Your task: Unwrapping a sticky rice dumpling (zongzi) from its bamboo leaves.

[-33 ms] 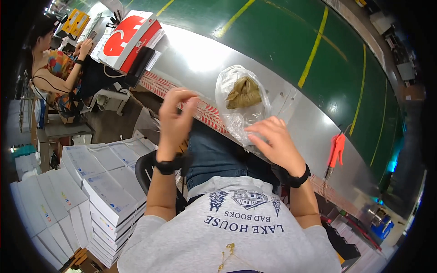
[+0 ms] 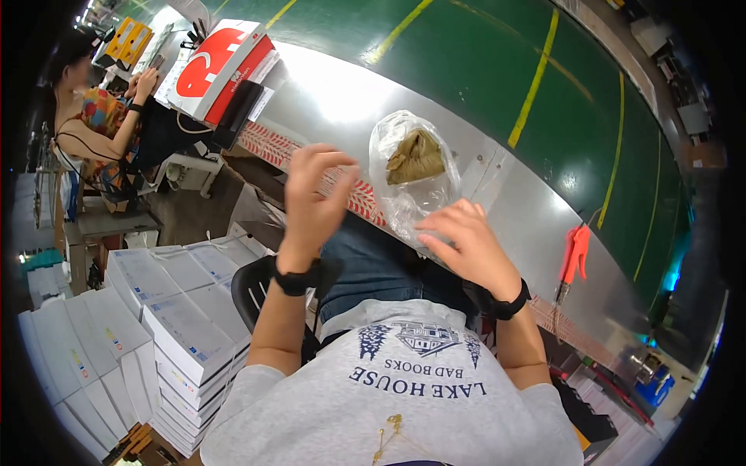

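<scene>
Plastic bag (image 2: 412,175) with brown wrapped bundle stands just ahead of right hand (image 2: 466,245), fingers loosely spread, touching its base; left hand (image 2: 311,194) raised beside, fingers curled, empty.

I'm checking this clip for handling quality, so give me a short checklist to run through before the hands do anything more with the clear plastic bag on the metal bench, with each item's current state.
1. Right hand in contact with the clear plastic bag: ok, its fingers rest on the bag's near edge.
2. Left hand on the bag: not ok, it is raised beside it, fingers curled, apart from the plastic.
3. Bag supported: ok, it lies on the metal bench.
4. Contents inside: ok, a brownish wrapped bundle shows through the plastic.
5. Bag mouth open or tied: cannot tell.
6. Orange-handled tool out of the way: ok, it lies further right on the bench.
</scene>
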Available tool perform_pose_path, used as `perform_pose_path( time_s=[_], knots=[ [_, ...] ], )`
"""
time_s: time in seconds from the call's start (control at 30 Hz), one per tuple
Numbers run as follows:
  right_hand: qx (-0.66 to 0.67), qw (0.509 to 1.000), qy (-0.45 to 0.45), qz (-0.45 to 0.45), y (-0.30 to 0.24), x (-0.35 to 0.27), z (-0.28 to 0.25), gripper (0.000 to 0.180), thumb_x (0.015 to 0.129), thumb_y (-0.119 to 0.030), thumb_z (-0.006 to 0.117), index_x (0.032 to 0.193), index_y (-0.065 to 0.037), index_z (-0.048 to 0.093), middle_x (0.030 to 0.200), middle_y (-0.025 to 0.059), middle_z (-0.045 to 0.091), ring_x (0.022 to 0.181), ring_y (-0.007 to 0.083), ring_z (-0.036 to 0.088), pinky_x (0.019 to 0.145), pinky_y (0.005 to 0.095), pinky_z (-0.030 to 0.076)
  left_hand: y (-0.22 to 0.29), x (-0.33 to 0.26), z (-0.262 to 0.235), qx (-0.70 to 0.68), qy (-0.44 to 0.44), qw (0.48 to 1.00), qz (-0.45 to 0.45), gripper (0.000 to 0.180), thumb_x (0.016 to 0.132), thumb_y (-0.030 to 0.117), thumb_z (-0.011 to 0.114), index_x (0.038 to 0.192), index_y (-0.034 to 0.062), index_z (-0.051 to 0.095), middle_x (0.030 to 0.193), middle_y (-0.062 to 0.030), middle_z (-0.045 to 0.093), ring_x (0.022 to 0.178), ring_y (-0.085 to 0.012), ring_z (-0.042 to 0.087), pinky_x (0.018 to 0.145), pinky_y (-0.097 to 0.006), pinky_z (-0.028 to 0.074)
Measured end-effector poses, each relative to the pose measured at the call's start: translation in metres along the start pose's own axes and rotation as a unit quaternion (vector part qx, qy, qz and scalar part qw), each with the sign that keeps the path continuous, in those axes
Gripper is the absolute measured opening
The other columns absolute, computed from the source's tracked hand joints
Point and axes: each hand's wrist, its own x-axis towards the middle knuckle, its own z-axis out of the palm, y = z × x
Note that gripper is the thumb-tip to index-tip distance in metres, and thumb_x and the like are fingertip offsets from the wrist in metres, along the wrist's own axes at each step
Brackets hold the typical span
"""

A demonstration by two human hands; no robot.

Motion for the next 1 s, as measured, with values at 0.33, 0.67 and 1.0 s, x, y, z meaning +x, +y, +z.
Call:
perform_pose_path(
  time_s=[0.33,0.67,1.0],
  knots=[
    [-0.01,0.986,0.167,0.02,0.017,0.049,-0.008,0.012,0.083,-0.018,0.063,0.088,-0.008,0.066,0.086,0.0078,0.06,0.088,0.0261,0.053,0.081,0.0378,0.04,0.002,0.012,0.05,0.053,-0.111,0.99,-0.076,0.062,0.075,0.025,0.074,0.128,0.005,0.047,0.112,-0.0235,0.053,0.109,-0.032,0.053,0.091,-0.038,0.044],
    [-0.383,0.916,-0.043,-0.111,0.017,0.131,0.017,0.024,0.064,-0.027,0.076,0.081,-0.011,0.07,0.088,0.0047,0.058,0.093,0.0218,0.052,0.08,0.0335,0.039,-0.022,0.021,0.046,-0.156,-0.149,0.908,-0.36,0.033,0.092,0.026,0.057,0.107,-0.003,0.063,0.088,-0.0051,0.065,0.074,-0.0081,0.056,0.065,-0.022,0.044],
    [-0.42,0.897,-0.008,-0.138,0.028,0.132,0.024,0.01,0.069,-0.021,0.069,0.074,-0.012,0.07,0.079,0.0016,0.058,0.087,0.019,0.054,0.077,0.032,0.04,-0.04,0.011,0.06,-0.287,-0.054,0.891,-0.348,0.027,0.091,0.019,0.055,0.098,-0.002,0.069,0.083,-0.0051,0.068,0.073,-0.0073,0.056,0.066,-0.023,0.045]
  ],
)
